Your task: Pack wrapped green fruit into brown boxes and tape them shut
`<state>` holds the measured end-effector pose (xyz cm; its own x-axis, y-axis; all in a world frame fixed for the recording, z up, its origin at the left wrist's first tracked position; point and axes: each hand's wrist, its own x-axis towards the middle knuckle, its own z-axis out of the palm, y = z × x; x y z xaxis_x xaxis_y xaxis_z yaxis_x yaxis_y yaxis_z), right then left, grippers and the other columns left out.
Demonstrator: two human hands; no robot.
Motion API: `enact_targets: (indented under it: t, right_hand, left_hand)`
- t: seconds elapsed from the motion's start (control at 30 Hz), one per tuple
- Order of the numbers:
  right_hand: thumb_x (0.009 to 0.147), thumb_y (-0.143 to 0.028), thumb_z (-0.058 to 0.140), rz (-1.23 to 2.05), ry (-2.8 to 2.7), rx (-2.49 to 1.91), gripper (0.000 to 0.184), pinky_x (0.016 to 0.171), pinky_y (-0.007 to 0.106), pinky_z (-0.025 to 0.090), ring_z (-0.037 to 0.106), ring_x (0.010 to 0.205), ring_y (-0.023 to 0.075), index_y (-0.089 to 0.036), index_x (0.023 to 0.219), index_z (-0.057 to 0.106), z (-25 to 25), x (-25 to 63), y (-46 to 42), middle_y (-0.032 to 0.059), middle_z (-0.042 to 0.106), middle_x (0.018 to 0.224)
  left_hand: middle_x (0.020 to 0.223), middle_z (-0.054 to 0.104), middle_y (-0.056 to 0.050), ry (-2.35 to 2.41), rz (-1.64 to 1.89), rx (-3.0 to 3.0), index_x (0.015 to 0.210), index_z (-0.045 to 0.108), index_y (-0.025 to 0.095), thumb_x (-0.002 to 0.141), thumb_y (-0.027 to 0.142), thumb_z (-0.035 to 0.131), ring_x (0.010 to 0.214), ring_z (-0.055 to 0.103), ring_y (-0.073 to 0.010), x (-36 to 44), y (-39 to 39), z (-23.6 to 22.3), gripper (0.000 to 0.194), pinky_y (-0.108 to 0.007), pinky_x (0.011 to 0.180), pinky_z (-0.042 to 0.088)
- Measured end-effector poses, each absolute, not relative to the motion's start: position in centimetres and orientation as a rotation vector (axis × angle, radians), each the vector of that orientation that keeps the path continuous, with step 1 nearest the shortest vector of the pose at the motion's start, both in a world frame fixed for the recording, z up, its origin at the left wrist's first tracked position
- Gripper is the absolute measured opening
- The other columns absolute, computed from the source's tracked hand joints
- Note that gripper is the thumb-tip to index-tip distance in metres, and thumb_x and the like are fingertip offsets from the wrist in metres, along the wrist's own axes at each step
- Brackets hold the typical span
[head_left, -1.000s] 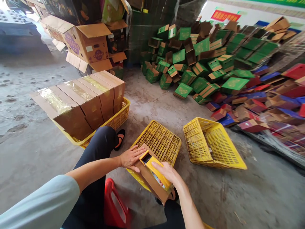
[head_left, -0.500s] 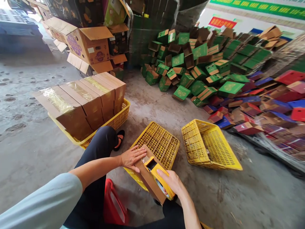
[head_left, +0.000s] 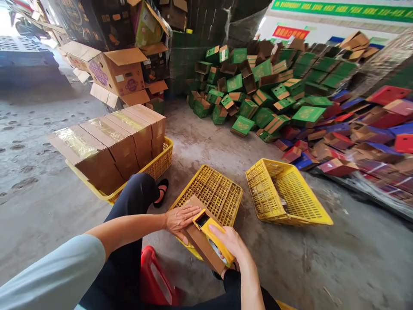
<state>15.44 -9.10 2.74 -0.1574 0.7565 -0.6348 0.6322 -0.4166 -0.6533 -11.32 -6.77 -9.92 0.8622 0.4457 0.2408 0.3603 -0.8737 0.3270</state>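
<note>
A narrow brown cardboard box [head_left: 203, 246] rests on an upturned yellow plastic crate [head_left: 219, 189] between my knees. My left hand [head_left: 183, 220] lies flat across the far part of the box, fingers stretched out and pressing on its top. With my right hand [head_left: 230, 242] I grip a yellow tape dispenser [head_left: 214, 228], its front end on the box top close to my left fingertips. A pale roll of tape shows in the dispenser's side. My right palm and fingers hide part of the dispenser.
Several taped cardboard boxes [head_left: 111, 135] stand in a yellow crate [head_left: 166, 155] on the left. Another yellow crate [head_left: 303, 198] lies tilted on the right. A red plastic stool [head_left: 151, 275] is below me. Heaps of green boxes [head_left: 243, 125] and red boxes [head_left: 338, 167] lie behind.
The tape dispenser went a little back toward me along the box, then forward again toward my left fingers. My left hand stays pressed on the box. The view shifts slightly.
</note>
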Motion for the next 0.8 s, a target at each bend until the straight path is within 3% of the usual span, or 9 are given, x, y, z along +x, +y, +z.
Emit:
enact_targets:
  t: [0.17,0.5,0.8]
  right_hand:
    - [0.091,-0.065,0.058,1.744,-1.589,-2.02,0.048,0.045,0.031,0.054,0.063,0.047,0.0196,-0.019,0.076,0.061,3.0,15.5,-8.6,0.0064,0.065,0.055]
    - [0.088,-0.063,0.062,1.724,-1.565,-2.006,0.045,0.054,0.041,0.06,0.068,0.053,0.0245,-0.019,0.081,0.061,4.2,15.2,-9.0,0.01,0.068,0.062]
    - [0.093,-0.058,0.06,1.672,-1.615,-2.102,0.043,0.046,0.033,0.058,0.067,0.05,0.0227,-0.018,0.08,0.061,3.9,17.1,-10.1,0.0088,0.067,0.06]
  left_hand:
    - [0.168,0.017,-0.031,0.624,0.456,2.795,0.164,-0.007,0.001,0.088,0.083,0.048,0.159,0.015,-0.0386,-11.4,-6.7,-10.4,0.125,-0.051,0.129,0.02]
    - [0.169,0.015,-0.029,0.677,0.39,2.796,0.165,-0.008,0.003,0.092,0.081,0.043,0.159,0.014,-0.0374,-11.3,-6.8,-10.7,0.118,-0.05,0.129,0.02]
    - [0.168,0.019,-0.03,0.642,0.439,2.855,0.165,0.0,0.004,0.089,0.082,0.049,0.159,0.015,-0.0392,-11.4,-6.5,-11.6,0.119,-0.054,0.127,0.024]
